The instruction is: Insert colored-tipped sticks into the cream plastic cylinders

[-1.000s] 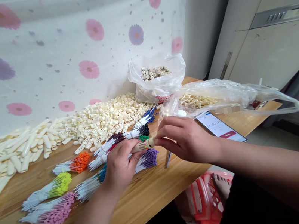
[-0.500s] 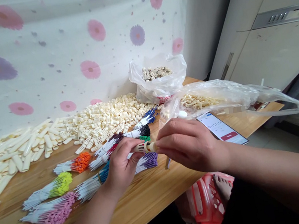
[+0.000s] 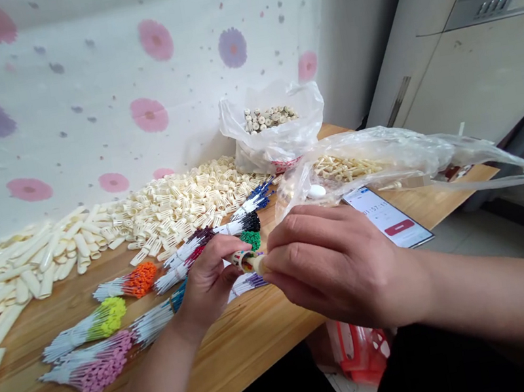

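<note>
Left hand [image 3: 206,281] clamps 1 hollow plastic tube [image 3: 238,260]; right hand [image 3: 340,266] pinches 1 pale piece [image 3: 258,265] at its mouth.

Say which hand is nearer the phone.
Right. The right hand is just left of the phone in view; the left hand is farther left, with the right hand between.

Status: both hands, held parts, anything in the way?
Left hand: gripping slotted cream plastic tube. Right hand: pinching small cream plastic piece at tube's open end. Cluster of small green tips just beyond; no obstruction seen between hands.
</note>
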Demonstrator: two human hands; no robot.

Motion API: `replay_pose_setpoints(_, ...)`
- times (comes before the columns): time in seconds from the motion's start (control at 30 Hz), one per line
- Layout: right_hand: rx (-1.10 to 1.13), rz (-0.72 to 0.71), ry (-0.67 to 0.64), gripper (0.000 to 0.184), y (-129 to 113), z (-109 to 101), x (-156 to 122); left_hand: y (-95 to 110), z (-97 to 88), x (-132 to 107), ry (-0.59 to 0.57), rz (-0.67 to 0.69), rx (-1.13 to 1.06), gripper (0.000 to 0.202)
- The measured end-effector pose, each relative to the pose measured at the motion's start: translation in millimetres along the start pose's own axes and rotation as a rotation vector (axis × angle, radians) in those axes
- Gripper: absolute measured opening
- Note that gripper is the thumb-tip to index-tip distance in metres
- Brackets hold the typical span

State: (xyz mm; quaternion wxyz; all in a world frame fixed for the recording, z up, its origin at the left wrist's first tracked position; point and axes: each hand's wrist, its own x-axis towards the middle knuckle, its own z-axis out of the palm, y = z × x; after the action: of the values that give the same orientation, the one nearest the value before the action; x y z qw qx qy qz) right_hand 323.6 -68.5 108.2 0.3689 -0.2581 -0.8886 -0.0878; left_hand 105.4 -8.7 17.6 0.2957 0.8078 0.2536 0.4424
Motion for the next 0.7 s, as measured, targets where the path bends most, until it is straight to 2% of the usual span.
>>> replay_pose_setpoints(0.23,0.006,0.01,-0.043,0.021,-4,-7,4,0,-1.4,0,-0.011,0.04,0.002,0.022)
replay_pose_setpoints(0.47,0.022,-0.015,-0.052,0.022,-9,-13,3,7,-1.2,1,-0.016,0.013,0.032,0.019)
replay_pose_setpoints(0.7,0.053,-0.015,-0.022,0.018,-7,-4,1,1,1.8,1,-0.014,0.102,-0.046,0.021)
